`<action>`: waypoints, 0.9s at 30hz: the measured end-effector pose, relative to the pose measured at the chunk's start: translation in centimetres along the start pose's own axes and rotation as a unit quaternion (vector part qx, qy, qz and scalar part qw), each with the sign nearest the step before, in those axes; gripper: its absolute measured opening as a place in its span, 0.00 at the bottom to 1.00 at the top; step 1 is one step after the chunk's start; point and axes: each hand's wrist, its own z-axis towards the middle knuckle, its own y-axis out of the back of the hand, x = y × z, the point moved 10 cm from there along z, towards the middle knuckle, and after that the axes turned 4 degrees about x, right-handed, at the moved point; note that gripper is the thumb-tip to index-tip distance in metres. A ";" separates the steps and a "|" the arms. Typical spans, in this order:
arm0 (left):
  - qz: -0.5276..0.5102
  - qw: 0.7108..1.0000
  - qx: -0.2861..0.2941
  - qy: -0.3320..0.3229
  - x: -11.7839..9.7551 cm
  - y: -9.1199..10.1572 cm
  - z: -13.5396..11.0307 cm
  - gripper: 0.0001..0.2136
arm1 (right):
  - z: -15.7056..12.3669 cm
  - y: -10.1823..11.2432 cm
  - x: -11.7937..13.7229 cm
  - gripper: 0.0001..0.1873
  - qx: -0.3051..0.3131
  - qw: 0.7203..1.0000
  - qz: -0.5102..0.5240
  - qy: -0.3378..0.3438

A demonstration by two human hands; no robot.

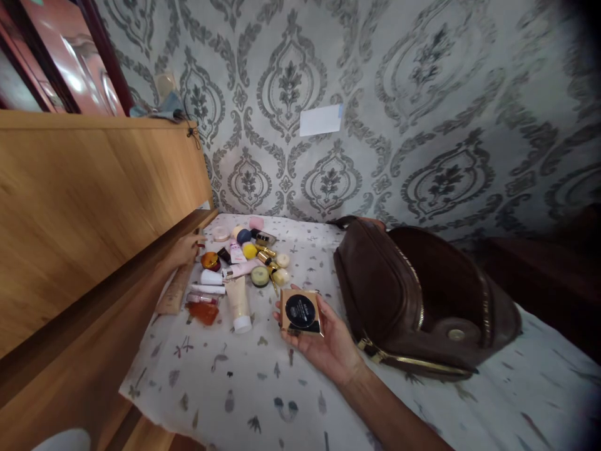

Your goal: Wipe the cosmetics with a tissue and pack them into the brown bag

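A: Where was the gold box (300,311)?

B: Centre of the frame, in the right hand (323,351). It lay across the palm, black round label toward the viewer, fingers and thumb curled round its edges.

A: Weak point there?

B: The shiny faces, I judged — probably slick. A loosened thumb could have let it slide off onto the patterned cloth (263,388), or onto the cream tube (238,299) just up and left.

A: And the left hand (184,250)?

B: Left of centre, near the amber jar (211,260) and the round pink case (220,234). Blurred; I could not tell whether it gripped anything.

A: Risk on that side?

B: Crowding. A careless finger might have tipped the jar, and the forearm ran close beside the tan tube (173,291); a sweep could have pushed that toward the cloth's left edge. A tug on the cloth might have shifted the whole cluster.

A: Right side of the frame?

B: Brown bag (375,275), gaping, with a brass zip (417,279) round the mouth. Brushing its teeth could have scratched the box — a guess, as the two stood apart.
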 end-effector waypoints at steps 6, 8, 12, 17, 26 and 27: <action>0.030 0.984 0.090 -0.153 -10.3 -4.9 -3.0 0.24 | -0.2 -0.2 -0.1 0.23 -0.026 1.000 0.015 -0.006; 0.054 0.981 0.106 -0.155 -12.3 -6.8 -3.8 0.20 | -0.3 -0.2 0.0 0.22 -0.026 1.000 0.012 -0.005; 0.087 0.986 0.083 -0.120 -14.6 -8.8 -3.6 0.15 | -0.2 -0.2 0.0 0.22 -0.018 1.000 0.006 -0.001; 0.056 0.989 0.072 -0.120 -16.3 -9.9 -2.5 0.14 | -0.3 -0.2 0.0 0.20 -0.016 1.000 0.002 0.000; 0.084 0.992 0.076 -0.048 -8.0 -5.2 -0.3 0.16 | -0.3 -0.4 0.1 0.17 -0.002 1.000 0.016 0.006; 0.093 0.989 0.102 -0.051 -7.2 -5.1 -0.4 0.16 | -0.3 -0.4 0.1 0.17 -0.001 1.000 0.017 0.006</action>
